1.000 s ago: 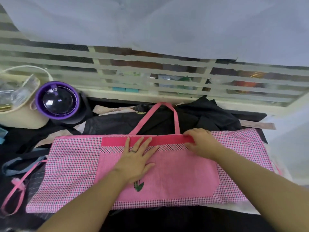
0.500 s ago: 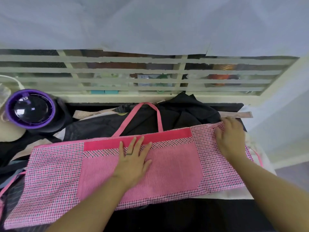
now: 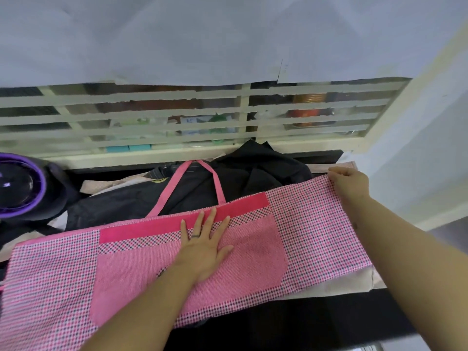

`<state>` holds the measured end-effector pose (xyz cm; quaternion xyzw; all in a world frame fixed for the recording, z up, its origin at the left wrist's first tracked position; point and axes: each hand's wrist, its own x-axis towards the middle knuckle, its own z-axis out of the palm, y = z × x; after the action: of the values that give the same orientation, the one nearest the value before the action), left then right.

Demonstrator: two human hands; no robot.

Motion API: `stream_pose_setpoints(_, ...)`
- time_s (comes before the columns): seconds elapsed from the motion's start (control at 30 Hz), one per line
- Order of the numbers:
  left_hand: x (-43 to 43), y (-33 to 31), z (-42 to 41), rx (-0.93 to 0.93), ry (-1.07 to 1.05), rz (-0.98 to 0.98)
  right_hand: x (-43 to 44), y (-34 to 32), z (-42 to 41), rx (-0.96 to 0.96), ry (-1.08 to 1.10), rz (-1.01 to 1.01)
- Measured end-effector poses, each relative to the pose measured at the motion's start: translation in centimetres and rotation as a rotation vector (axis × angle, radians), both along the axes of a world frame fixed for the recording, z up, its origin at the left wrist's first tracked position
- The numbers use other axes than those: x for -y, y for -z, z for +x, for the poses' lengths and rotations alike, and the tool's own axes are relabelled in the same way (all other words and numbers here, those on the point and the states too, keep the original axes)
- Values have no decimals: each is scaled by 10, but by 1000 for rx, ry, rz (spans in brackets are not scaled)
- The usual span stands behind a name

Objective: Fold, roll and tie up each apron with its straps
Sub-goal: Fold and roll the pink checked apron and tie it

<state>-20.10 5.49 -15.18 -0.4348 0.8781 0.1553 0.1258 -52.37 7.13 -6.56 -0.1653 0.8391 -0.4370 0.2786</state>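
Note:
A pink checked apron (image 3: pixel 311 224) lies folded into a long band across the dark table, with a plain pink pocket (image 3: pixel 141 277) in its middle and a pink neck loop (image 3: pixel 164 198) pointing away from me. My left hand (image 3: pixel 202 247) presses flat on the pocket, fingers spread, reaching the dark pink top band. My right hand (image 3: pixel 348 181) pinches the far right upper corner of the apron with curled fingers. No waist straps are visible.
A heap of black aprons (image 3: pixel 248 178) lies behind the pink one, with beige cloth (image 3: pixel 342 282) under its right end. A purple-rimmed round object (image 3: pixel 17 186) stands at the far left. A slatted window grille (image 3: pixel 177 117) backs the table; the table's front edge (image 3: pixel 291 323) is near me.
My right hand slid from the dark pink band out to the apron's far right corner and took hold of it. My left hand stayed pressed on the pocket. The view swung right.

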Motion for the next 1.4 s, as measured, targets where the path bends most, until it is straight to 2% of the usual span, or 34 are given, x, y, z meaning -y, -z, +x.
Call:
stream_pose_setpoints(0.13, 0, -1, -1, -14, -31, 37, 5, 10, 1, -123, -1, 90)
stream_pose_setpoints(0.2, 0, 0, 0, -18, -23, 18, 3, 12, 9, -451, -51, 231)
stream_pose_setpoints(0.23, 0, 0, 1, -23, -24, 8, 2, 12, 16, -644, -117, 232)
stream_pose_setpoints(0.3, -2, -3, 2, -29, -32, -9, -1, 16, 47, -887, -388, 56)
stream_pose_setpoints(0.37, -5, -9, 8, -53, -33, -37, -11, 18, 92, -903, -734, -132)
stream_pose_setpoints(0.43, -9, -14, 20, -100, -7, -87, -27, 21, 134, -876, -1093, -232)
stream_pose_setpoints(0.53, -22, -21, 55, -70, 101, -162, -58, 28, 175, -786, -1578, -205)
stream_pose_setpoints(0.67, -50, -13, 114, -22, 218, -201, -84, 54, 194, -1066, -1912, -88)
stream_pose_setpoints(0.83, -85, -8, 153, 79, 263, -189, -87, 62, 204, -1186, -1898, 121)
stream_pose_setpoints(1.0, -88, -9, 172, 82, 167, -174, -86, 63, 215, -1182, -1841, 72)
stream_pose_setpoints(1.2, -73, -24, 177, -28, 81, -89, -95, 58, 222, -1169, -1746, 156)
stream_pose_setpoints(1.4, -30, -61, 168, -214, -79, 276, -82, 55, 241, -1039, -1532, 118)
